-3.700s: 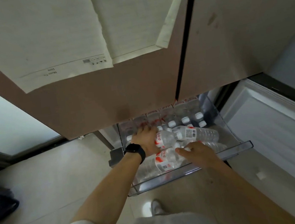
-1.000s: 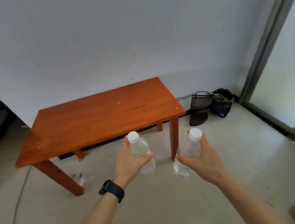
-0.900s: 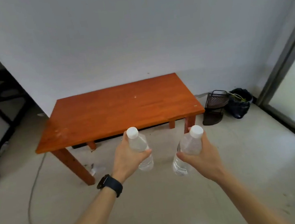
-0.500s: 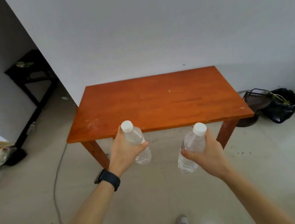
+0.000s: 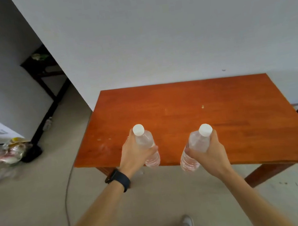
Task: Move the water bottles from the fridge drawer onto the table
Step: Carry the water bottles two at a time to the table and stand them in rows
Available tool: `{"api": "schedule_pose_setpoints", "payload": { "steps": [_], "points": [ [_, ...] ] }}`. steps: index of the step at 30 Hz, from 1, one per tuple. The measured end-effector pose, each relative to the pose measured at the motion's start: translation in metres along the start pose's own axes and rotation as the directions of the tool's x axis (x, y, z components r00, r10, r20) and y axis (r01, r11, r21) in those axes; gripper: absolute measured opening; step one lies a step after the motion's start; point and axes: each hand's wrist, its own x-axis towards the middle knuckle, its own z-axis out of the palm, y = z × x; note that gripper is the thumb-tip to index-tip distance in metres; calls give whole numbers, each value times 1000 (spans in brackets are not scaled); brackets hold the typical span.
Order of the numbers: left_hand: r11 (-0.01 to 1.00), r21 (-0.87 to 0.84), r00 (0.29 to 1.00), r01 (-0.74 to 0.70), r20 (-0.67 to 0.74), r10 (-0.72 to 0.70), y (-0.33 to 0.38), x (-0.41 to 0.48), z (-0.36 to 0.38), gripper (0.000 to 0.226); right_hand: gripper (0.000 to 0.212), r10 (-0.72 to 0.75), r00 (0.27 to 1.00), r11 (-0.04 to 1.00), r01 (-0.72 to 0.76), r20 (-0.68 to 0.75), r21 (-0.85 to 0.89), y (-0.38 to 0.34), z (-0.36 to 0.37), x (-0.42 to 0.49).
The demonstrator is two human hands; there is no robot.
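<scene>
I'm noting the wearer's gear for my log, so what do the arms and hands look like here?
The left hand and right hand are bare: no gloves and no rings that I can make out. A black watch-like band wraps the left wrist; the right wrist wears nothing. No sleeve shows on the left arm or the right arm.

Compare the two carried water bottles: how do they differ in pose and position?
The left bottle, in the left hand, stands nearly upright, cap leaning left; the right bottle, in the right hand, tilts more, cap to the right. The left bottle's base meets the table's near edge; the right bottle's base shows against the floor. Both are clear, white-capped, not yet set down.
</scene>
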Motion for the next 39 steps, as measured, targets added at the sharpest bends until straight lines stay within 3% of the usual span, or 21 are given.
{"api": "schedule_pose_setpoints", "payload": {
  "steps": [5, 7, 9, 14, 22, 30, 39],
  "points": [
    [996, 40, 997, 81, 12, -81, -17, 68, 3, 69, 80, 34, 999, 999, -33, 36, -32, -7, 33, 70],
    [989, 72, 991, 131, 28, -133, -30, 98, 6, 58, 81, 54, 996, 997, -50, 69, -55, -7, 49, 96],
    [978, 135, 984, 161, 57, -170, -48, 128, 11, 46, 78, 80, 992, 994, -72, 100, -79, -8, 65, 121],
    [968, 150, 974, 201, 78, -214, -88, 203, 16, 50, 70, 90, 976, 984, -57, 197, -170, -15, 115, 187],
    [975, 133, 971, 178, 139, -196, -115, 340, -17, 60, 70, 160, 976, 976, -134, 145, -174, -60, 203, 303],
    [992, 33, 987, 122, 104, -125, -140, 496, -44, 65, 60, 155, 987, 980, -147, 47, -133, -122, 284, 443],
    [999, -3, 995, 43, 90, -43, -150, 607, -48, 55, 29, -14, 1000, 993, 15, 11, -113, -146, 337, 547]
  ]
}}
